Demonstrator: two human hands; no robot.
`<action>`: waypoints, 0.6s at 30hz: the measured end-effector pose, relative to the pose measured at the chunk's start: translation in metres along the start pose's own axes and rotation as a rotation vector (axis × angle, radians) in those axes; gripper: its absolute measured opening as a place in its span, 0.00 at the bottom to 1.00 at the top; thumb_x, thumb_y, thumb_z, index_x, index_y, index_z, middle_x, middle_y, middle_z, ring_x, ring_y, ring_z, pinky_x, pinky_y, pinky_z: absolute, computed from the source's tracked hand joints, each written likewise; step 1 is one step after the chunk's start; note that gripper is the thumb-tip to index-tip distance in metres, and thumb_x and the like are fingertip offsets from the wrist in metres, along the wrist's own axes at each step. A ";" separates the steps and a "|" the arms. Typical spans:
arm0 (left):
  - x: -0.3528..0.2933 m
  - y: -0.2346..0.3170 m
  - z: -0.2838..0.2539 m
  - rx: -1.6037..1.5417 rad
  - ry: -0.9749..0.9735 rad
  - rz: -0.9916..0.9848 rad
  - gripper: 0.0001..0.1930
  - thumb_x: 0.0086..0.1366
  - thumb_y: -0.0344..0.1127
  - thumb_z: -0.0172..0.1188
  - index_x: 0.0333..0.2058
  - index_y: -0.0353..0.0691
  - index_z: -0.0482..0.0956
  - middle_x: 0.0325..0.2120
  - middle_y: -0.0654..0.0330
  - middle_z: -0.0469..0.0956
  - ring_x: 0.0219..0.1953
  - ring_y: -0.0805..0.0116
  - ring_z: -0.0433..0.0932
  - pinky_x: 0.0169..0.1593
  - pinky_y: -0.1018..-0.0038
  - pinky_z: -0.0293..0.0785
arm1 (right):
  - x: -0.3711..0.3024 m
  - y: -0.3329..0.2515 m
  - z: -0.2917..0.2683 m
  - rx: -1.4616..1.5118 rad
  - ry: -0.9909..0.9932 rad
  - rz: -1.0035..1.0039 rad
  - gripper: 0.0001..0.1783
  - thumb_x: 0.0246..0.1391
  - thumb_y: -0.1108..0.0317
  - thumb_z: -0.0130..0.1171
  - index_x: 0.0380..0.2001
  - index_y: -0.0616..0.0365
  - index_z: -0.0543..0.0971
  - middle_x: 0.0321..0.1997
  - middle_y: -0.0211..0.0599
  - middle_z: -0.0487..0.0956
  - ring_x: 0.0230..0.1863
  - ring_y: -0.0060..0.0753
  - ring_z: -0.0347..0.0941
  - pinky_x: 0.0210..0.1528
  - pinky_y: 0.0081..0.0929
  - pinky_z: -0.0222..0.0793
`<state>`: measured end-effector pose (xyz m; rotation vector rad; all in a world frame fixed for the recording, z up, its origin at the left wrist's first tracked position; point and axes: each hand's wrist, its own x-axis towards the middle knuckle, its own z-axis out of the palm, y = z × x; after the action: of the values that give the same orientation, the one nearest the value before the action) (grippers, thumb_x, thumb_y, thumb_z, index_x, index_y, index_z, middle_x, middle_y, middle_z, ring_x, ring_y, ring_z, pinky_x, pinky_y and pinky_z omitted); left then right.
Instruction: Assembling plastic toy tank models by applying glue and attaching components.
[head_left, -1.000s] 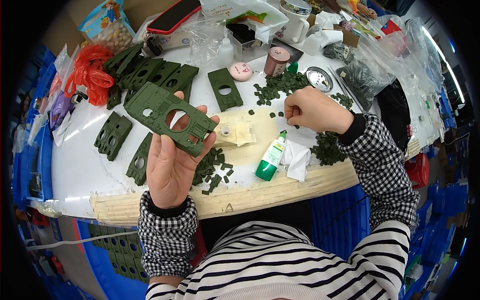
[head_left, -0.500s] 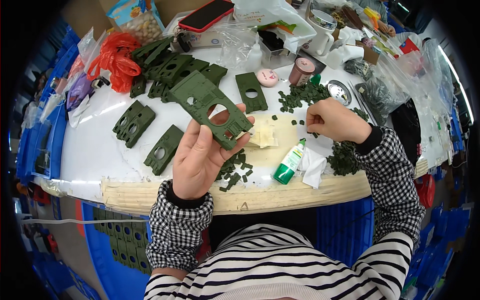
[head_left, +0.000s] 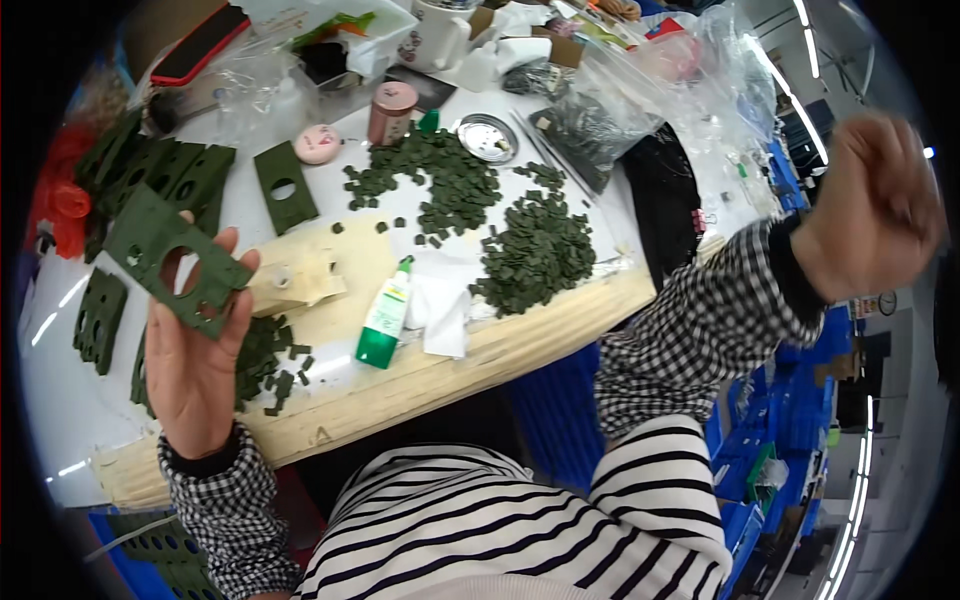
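Observation:
My left hand [head_left: 195, 385] holds up a dark green plastic model tank hull [head_left: 150, 240], tilted, with a large round hole and a smaller one. Its fingers are wrapped about the hull's lower edge. My right hand [head_left: 872, 215] is raised off the table at the far right, smeared by motion. Its fingers look curled, but I cannot tell whether anything is in them. Small dark green pieces lie in one heap [head_left: 535, 255] at the table's right and another [head_left: 440, 180] farther back. A green and white glue bottle [head_left: 383, 315] lies beside a white tissue [head_left: 440, 310].
More green hulls [head_left: 165, 175] are stacked at the left, and a single hull [head_left: 285, 187] lies near a round pink case [head_left: 318, 144]. Behind stand a pinkish-brown canister [head_left: 392, 112] and a white mug [head_left: 435, 35]. A clear bag of dark parts [head_left: 590, 130] is at the right.
My right hand has left the small pieces and swung up to the right. The view has turned right, so the table appears shifted left. The hull stays in my left hand.

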<state>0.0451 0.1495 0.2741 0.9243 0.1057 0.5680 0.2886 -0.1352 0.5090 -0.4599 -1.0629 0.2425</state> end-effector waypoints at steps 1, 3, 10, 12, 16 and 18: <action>0.000 0.002 0.000 0.038 0.018 0.003 0.29 0.75 0.45 0.36 0.68 0.36 0.45 0.64 0.42 0.56 0.62 0.52 0.65 0.61 0.70 0.71 | -0.014 -0.026 0.008 0.129 0.055 -0.138 0.22 0.46 0.74 0.44 0.02 0.46 0.59 0.05 0.22 0.59 0.11 0.19 0.55 0.21 0.22 0.54; 0.000 0.000 -0.003 0.077 0.042 0.023 0.28 0.76 0.44 0.35 0.68 0.36 0.45 0.64 0.43 0.55 0.63 0.53 0.64 0.62 0.72 0.70 | -0.052 -0.055 0.036 0.533 0.008 -0.410 0.23 0.50 0.69 0.47 0.03 0.50 0.64 0.04 0.22 0.63 0.06 0.16 0.60 0.13 0.15 0.59; 0.000 0.000 -0.013 0.170 -0.005 0.070 0.28 0.76 0.42 0.33 0.68 0.35 0.42 0.67 0.43 0.49 0.66 0.55 0.59 0.66 0.73 0.64 | -0.118 -0.027 0.076 0.544 -0.229 -0.371 0.18 0.44 0.77 0.50 0.04 0.52 0.67 0.06 0.24 0.64 0.08 0.16 0.58 0.12 0.15 0.53; 0.001 0.001 -0.013 0.174 -0.020 0.071 0.28 0.76 0.42 0.33 0.68 0.34 0.42 0.67 0.43 0.49 0.66 0.55 0.59 0.66 0.73 0.64 | -0.119 -0.032 0.076 0.515 -0.240 -0.369 0.17 0.43 0.78 0.50 0.04 0.53 0.67 0.06 0.24 0.64 0.08 0.17 0.57 0.13 0.15 0.52; 0.001 0.000 -0.014 0.123 -0.013 0.066 0.28 0.76 0.42 0.32 0.68 0.34 0.42 0.66 0.42 0.50 0.66 0.53 0.59 0.65 0.72 0.66 | -0.114 -0.040 0.070 0.468 -0.225 -0.377 0.16 0.41 0.79 0.50 0.04 0.54 0.67 0.07 0.25 0.65 0.09 0.17 0.56 0.13 0.16 0.50; 0.000 0.001 -0.009 0.110 0.029 0.052 0.28 0.76 0.43 0.32 0.68 0.35 0.42 0.66 0.42 0.51 0.65 0.51 0.60 0.64 0.71 0.68 | -0.107 -0.033 0.059 0.439 -0.190 -0.352 0.16 0.40 0.80 0.49 0.05 0.55 0.67 0.07 0.26 0.65 0.09 0.18 0.56 0.14 0.16 0.49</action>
<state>0.0413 0.1561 0.2694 1.0286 0.1400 0.6288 0.1847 -0.1936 0.4648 0.1493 -1.2157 0.2007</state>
